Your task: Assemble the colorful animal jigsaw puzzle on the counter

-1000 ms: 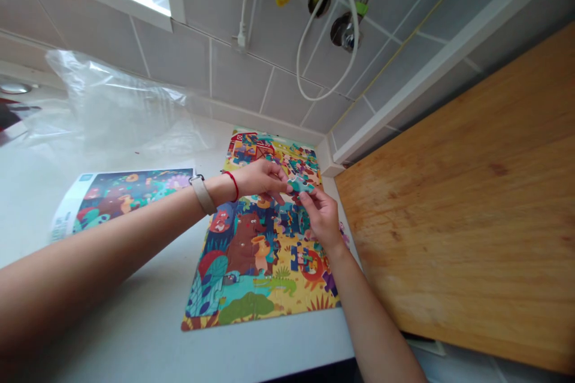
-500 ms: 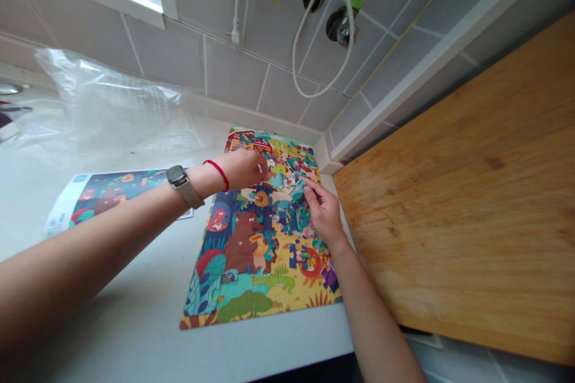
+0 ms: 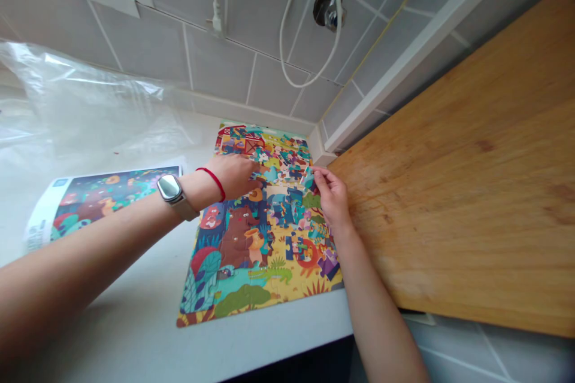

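Note:
A colourful animal jigsaw puzzle lies on the white counter, its lower part joined and many loose pieces heaped over the upper part. My left hand, with a watch and a red string at the wrist, rests palm down over the puzzle's upper left; its fingers are slightly apart and I see nothing held. At the puzzle's right edge my right hand pinches a teal puzzle piece between thumb and fingers, just above the board.
A printed picture sheet lies left of the puzzle under my left forearm. Behind it is a clear plastic bag. A wooden board stands along the right side. A white cable loop hangs on the tiled wall behind.
My right hand has moved right and slightly up with the piece, toward the puzzle's edge. My left hand has shifted a little left and its fingers have spread. The view has tilted slightly.

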The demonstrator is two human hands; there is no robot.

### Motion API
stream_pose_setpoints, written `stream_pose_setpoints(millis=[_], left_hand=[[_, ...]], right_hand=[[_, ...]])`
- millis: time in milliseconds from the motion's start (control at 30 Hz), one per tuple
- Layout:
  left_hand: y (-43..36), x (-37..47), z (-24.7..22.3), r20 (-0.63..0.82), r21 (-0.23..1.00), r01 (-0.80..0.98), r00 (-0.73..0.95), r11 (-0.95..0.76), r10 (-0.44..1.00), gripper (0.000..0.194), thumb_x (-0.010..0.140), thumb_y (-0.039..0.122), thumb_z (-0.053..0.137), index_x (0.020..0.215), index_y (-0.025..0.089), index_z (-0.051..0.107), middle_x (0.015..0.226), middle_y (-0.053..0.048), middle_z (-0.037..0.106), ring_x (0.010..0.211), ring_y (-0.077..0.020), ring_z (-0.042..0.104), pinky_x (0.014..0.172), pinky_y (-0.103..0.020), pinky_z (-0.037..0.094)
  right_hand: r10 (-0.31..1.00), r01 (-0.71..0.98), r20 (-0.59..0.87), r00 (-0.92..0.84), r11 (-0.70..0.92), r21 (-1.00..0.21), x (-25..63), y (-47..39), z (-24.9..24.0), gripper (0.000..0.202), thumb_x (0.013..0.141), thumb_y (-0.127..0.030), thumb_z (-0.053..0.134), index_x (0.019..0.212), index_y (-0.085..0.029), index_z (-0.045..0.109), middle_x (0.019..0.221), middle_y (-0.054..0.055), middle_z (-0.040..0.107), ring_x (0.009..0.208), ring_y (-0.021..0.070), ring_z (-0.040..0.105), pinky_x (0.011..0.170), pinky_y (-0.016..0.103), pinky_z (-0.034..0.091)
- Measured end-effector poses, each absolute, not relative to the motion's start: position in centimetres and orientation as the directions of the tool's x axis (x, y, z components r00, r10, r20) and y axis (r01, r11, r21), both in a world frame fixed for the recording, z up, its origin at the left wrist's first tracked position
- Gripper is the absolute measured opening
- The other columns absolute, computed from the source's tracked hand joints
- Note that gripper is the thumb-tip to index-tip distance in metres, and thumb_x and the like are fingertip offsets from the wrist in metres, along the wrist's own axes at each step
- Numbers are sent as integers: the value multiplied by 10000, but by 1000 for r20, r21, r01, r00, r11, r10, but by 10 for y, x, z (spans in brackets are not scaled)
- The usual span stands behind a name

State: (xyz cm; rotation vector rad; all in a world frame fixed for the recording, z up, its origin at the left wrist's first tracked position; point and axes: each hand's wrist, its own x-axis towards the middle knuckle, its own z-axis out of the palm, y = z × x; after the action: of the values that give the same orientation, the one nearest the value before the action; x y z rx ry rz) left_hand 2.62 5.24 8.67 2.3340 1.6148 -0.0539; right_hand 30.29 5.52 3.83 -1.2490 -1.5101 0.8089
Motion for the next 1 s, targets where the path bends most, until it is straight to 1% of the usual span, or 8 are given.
stream_pose_setpoints(millis=[100, 200, 367, 467, 533, 667, 833, 1000], left_hand=[[37, 46, 73, -79, 238, 848, 502, -473, 861, 487, 930, 530, 675, 1326, 252, 726, 1475, -151, 637, 1447, -419, 493, 1171, -527, 396], [23, 63, 56, -15, 235, 767, 616, -597, 787, 594, 894, 575, 721, 1374, 225, 692, 1562, -174, 555, 1537, -458, 365, 1208, -576, 357], [15, 74, 44, -35, 233, 753, 638, -615, 769, 559, 920, 453, 730, 1414, 210, 635, 1607, -172, 507, 1550, -433, 360, 1221, -566, 371], [17, 74, 45, -38, 250, 755, 634, -606, 773, 564, 901, 428, 766, 1394, 192, 629, 1630, -161, 482, 1571, -456, 314, 1240, -620, 346], [20, 72, 44, -22, 253, 761, 622, -598, 783, 577, 869, 430, 805, 1367, 193, 637, 1628, -148, 486, 1583, -481, 273, 1257, -666, 302], [29, 68, 36, 29, 277, 745, 625, -607, 780, 586, 841, 476, 829, 1325, 191, 661, 1536, -164, 569, 1559, -480, 327, 1273, -673, 279], [39, 64, 26, 134, 356, 707, 608, -610, 783, 563, 860, 520, 799, 1302, 196, 670, 1547, -153, 552, 1529, -453, 381, 1265, -623, 329], [43, 63, 22, 264, 402, 607, 640, -686, 721, 503, 902, 463, 768, 1302, 191, 631, 1354, -152, 661, 1334, -371, 575, 1145, -535, 474]], right_hand=[[968, 303, 250, 4, 237, -923, 301, 56, 37, 439, 926, -635, 679, 1051, -231, 799, 903, 56, 761, 661, 168, 600, 564, 279, 520], [974, 279, 225, -10, 219, -935, 301, 56, 35, 458, 913, -643, 694, 1081, -231, 805, 955, 55, 778, 693, 165, 622, 572, 267, 510], [978, 245, 202, -53, 209, -947, 298, 54, 34, 458, 914, -653, 695, 1072, -238, 808, 986, 41, 782, 690, 147, 616, 567, 253, 497], [978, 177, 194, -80, 206, -963, 293, 52, 33, 437, 878, -646, 741, 1033, -244, 813, 1033, 44, 786, 752, 154, 664, 616, 254, 536], [979, 136, 175, -102, 188, -973, 292, 52, 33, 438, 844, -640, 779, 1023, -242, 807, 983, 40, 785, 771, 165, 685, 651, 266, 558], [973, 120, 130, -192, 155, -981, 295, 53, 33, 406, 762, -583, 866, 944, -228, 792, 885, 22, 774, 766, 175, 695, 712, 299, 579], [930, 283, 101, -354, 209, -936, 305, 56, 30, 294, 782, -470, 869, 885, -201, 810, 735, -3, 727, 661, 150, 635, 650, 278, 516], [934, 399, 110, -341, 250, -882, 309, 59, 26, 302, 784, -361, 881, 1022, -186, 817, 836, 9, 739, 695, 143, 628, 671, 267, 495]])
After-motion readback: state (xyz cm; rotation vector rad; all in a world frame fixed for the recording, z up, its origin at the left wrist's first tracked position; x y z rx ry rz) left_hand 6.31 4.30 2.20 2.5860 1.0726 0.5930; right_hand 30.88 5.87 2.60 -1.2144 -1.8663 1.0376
